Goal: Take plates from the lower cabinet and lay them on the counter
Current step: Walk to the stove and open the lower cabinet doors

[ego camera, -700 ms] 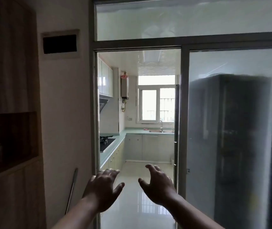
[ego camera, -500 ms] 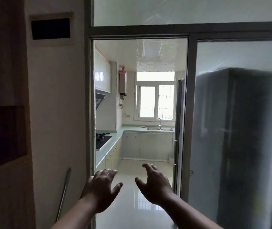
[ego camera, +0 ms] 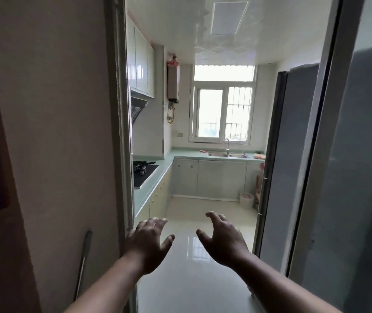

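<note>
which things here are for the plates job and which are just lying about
For the job: pale green lower cabinets, mint green counter, left hand, right hand.
Just there: black gas hob, steel double sink, small white bin, tall grey fridge.

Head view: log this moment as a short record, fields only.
place: at the door frame of a narrow kitchen
left hand: raised, fingers spread, holds nothing
right hand: raised, fingers loosely curled, holds nothing
counter: teal, along left and far walls
lower cabinets: doors closed
stove: set in the left counter
sink: under the window
plates: none in view
</note>
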A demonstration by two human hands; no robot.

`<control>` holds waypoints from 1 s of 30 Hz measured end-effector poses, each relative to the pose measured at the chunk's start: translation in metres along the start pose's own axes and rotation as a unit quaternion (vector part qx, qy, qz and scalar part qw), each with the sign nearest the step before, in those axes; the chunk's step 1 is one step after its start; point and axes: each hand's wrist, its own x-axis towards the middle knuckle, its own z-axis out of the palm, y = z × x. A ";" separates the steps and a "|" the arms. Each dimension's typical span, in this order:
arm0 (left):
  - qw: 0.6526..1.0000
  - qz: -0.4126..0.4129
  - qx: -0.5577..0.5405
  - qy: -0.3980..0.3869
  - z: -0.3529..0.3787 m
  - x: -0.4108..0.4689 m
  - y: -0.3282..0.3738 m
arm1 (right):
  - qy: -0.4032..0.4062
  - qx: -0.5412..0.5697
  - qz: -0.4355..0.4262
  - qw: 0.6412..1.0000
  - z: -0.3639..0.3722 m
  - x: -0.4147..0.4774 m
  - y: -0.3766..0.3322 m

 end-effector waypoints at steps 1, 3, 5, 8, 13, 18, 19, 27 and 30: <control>1.000 0.000 0.000 -0.003 0.006 0.013 -0.004 | -0.004 0.001 0.003 1.000 0.007 0.013 0.003; 1.000 -0.002 0.003 -0.013 0.021 0.040 -0.010 | -0.014 0.000 0.006 1.000 0.022 0.040 0.012; 1.000 -0.007 0.006 -0.023 0.038 0.068 -0.015 | -0.021 0.005 0.008 1.000 0.039 0.068 0.023; 0.999 -0.012 0.013 -0.035 0.064 0.117 -0.019 | -0.030 0.011 0.004 0.999 0.062 0.120 0.044; 0.998 -0.029 0.024 -0.046 0.107 0.216 -0.017 | -0.046 0.024 -0.008 0.999 0.094 0.228 0.089; 0.997 -0.054 0.026 -0.047 0.134 0.310 -0.014 | -0.066 0.035 -0.027 0.997 0.115 0.332 0.118; 0.997 -0.058 0.026 -0.048 0.138 0.326 -0.014 | -0.066 0.037 -0.031 0.997 0.118 0.351 0.121; 0.995 -0.090 0.021 -0.038 0.165 0.447 -0.037 | -0.077 0.054 -0.081 0.992 0.155 0.479 0.125; 0.994 -0.098 0.017 -0.036 0.183 0.496 -0.055 | -0.077 0.051 -0.090 0.992 0.181 0.530 0.128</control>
